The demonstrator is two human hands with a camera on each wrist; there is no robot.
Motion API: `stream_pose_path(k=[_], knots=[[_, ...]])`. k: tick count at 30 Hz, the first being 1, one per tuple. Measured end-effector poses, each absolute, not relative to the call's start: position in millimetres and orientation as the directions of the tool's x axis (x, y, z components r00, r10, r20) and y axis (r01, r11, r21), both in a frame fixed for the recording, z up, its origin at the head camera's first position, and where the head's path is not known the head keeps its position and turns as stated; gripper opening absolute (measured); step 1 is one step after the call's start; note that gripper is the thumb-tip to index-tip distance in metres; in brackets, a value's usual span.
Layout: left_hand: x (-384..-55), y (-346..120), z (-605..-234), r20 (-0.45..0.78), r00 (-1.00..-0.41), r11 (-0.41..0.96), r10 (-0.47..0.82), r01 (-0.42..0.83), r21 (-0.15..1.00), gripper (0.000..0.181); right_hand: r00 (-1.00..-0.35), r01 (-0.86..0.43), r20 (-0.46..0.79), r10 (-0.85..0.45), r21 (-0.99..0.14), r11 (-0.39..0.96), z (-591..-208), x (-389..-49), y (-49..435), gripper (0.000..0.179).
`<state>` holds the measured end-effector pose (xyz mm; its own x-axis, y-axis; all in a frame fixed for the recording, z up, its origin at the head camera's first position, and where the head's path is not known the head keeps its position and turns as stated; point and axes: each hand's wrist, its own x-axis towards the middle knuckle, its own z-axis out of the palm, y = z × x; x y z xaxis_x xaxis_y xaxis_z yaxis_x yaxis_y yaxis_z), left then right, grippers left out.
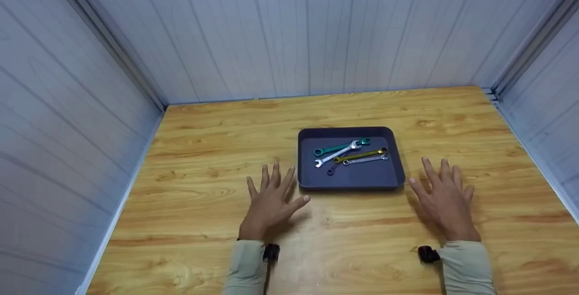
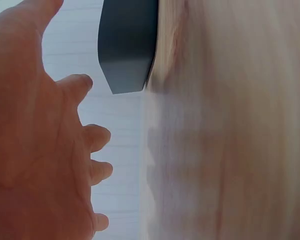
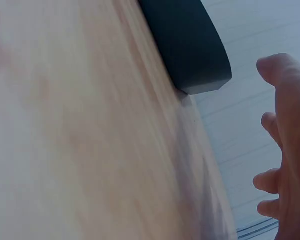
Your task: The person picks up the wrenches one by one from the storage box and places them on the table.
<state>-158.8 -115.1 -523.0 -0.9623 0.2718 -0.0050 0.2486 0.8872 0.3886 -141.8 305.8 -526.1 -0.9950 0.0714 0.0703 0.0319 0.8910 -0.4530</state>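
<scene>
A dark grey rectangular tray (image 1: 353, 182) lies on the table with several combination wrenches in it. Among them are a green wrench (image 1: 334, 149), a silver wrench (image 1: 335, 154), a gold wrench (image 1: 362, 155) and a smaller silver wrench (image 1: 368, 159). A dark purple wrench (image 1: 331, 170) is partly hidden beneath the others. By the tray's near left corner, my left hand (image 1: 271, 206) hovers palm down with fingers spread, holding nothing. On the opposite side, my right hand (image 1: 445, 204) is also spread and holds nothing, its thumb near the tray's right corner.
The wood-patterned table (image 1: 203, 150) is bounded by a pale panel wall (image 1: 280, 32) at the back, with a left wall (image 1: 68, 127) and a right wall (image 1: 552, 91) beside it. Small black devices (image 1: 271, 252) are worn at both wrists.
</scene>
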Motion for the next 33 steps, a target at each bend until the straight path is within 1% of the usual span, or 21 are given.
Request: stream_pose_path(k=[5, 15, 22, 27, 33], knots=[[-161.1, -115.9, -525.0, -0.035, -0.96, 0.88, 0.278, 0.24, 0.41, 0.092, -0.996, 0.043, 0.049, 0.074, -0.472, 0.88, -531.2, -148.0, 298.7, 0.075], [-157.5, -114.5, -531.7, -0.032, -0.963, 0.865, 0.269, 0.227, 0.448, 0.089, -0.997, 0.059, 0.005, 0.071, -0.522, 0.851, -539.8, -158.8, 291.1, 0.076], [-157.9, -109.7, -530.5, -0.025, -0.963, 0.852, 0.268, 0.224, 0.474, 0.089, -0.996, 0.041, 0.047, 0.08, -0.55, 0.834, -539.9, -160.9, 295.1, 0.074], [-163.1, -107.2, -525.3, 0.005, -0.957, 0.838, 0.289, 0.256, 0.483, 0.088, -0.992, 0.028, 0.081, 0.093, -0.585, 0.81, -537.0, -162.2, 294.4, 0.072], [-164.0, -105.3, -520.5, -0.003, -0.96, 0.841, 0.281, 0.245, 0.481, 0.092, -0.991, -0.016, 0.118, 0.071, -0.61, 0.792, -535.2, -165.3, 289.3, 0.07]])
